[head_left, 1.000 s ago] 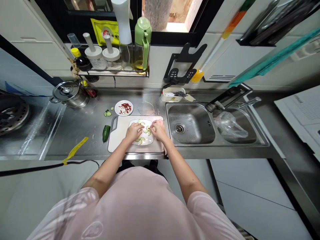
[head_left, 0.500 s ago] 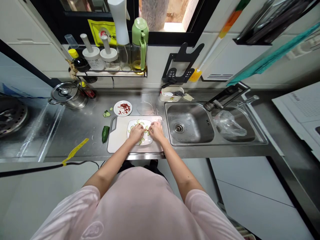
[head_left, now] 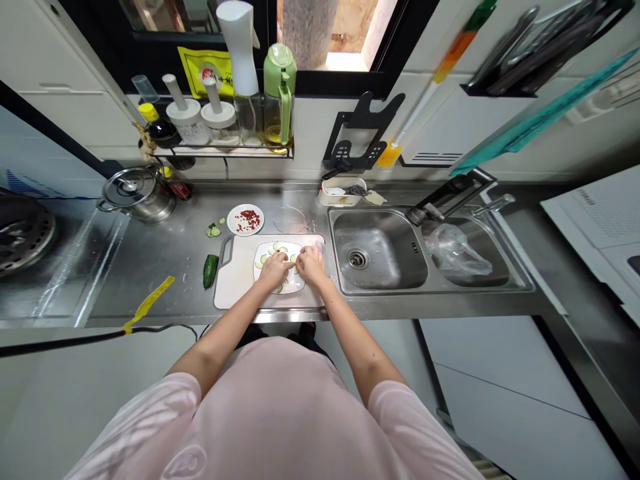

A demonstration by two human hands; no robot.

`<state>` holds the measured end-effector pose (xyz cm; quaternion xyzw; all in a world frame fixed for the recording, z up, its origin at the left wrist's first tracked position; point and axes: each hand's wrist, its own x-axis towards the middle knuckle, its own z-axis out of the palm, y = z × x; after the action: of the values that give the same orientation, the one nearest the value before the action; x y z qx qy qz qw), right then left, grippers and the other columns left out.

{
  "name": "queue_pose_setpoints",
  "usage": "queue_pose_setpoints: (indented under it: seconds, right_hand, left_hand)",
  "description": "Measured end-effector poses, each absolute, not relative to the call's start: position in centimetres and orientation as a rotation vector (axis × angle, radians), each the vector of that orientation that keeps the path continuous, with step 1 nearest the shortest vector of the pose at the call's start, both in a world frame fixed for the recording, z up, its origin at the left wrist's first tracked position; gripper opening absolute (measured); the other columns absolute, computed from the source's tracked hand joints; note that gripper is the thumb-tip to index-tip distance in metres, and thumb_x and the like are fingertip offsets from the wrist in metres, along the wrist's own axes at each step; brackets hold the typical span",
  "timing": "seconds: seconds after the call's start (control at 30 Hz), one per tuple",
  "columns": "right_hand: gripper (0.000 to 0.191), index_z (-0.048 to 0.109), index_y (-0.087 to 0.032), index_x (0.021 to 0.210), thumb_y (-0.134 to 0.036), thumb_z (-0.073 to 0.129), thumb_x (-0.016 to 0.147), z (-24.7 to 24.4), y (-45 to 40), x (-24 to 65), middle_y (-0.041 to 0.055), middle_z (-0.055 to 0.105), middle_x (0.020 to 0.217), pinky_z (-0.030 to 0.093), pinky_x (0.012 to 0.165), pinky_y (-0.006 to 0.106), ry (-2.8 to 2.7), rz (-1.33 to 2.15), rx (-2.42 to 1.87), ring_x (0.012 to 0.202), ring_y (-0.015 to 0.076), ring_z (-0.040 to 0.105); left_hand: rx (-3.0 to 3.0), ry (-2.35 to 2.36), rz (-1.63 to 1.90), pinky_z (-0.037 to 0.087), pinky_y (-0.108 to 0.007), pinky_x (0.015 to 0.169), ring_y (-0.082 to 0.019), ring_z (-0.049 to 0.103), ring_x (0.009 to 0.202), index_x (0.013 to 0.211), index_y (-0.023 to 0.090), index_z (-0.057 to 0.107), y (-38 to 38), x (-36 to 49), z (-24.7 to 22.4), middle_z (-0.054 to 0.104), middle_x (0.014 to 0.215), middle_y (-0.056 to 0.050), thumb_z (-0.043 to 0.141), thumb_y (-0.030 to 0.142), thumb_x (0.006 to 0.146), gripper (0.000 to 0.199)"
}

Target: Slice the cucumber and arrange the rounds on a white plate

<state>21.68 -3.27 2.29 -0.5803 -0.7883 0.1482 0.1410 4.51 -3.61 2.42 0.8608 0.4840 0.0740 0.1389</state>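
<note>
A white plate [head_left: 259, 257] with several thin cucumber slices [head_left: 281, 247] set around it lies on the white cutting board [head_left: 235, 283]. Over the plate's middle is my left hand [head_left: 275, 268], fingers bent and pointing right. My right hand [head_left: 311, 264] is at the plate's right edge, its fingertips close together by a slice and nearly meeting those of my left hand. What either hand pinches is too small to make out. A cucumber piece [head_left: 211, 271] lies left of the board. Behind the board stands a round plate [head_left: 245, 220] of chopped red bits.
Some cucumber scraps [head_left: 213, 231] lie beside the round plate. A lidded pot [head_left: 137, 193] stands at the back left. To the right is a double sink [head_left: 380, 250] with a plastic bag [head_left: 460, 250] in its right basin. A shelf of bottles [head_left: 225, 152] hangs behind.
My left hand has turned slightly, its fingers now reaching more to the right toward my right hand. My right hand has barely moved. The whole view has shifted a little.
</note>
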Motion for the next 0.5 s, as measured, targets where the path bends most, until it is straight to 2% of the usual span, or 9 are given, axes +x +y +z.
queue_pose_setpoints:
  seconds: [0.5]
  right_hand:
    - [0.013,0.064,-0.019,0.087,-0.020,0.051,0.084,2.69,-3.22,21.19,0.0087,0.049,0.106,0.030,0.089,0.035,-2.277,0.392,-1.773,0.106,0.0241,0.035]
  left_hand:
    - [2.463,1.441,0.199,0.039,-0.032,0.080,-0.021,0.045,0.100,0.105,0.027,0.068,-3.99,5.01,3.25,0.054,0.107,-0.007,0.047,0.017,0.083,0.032]
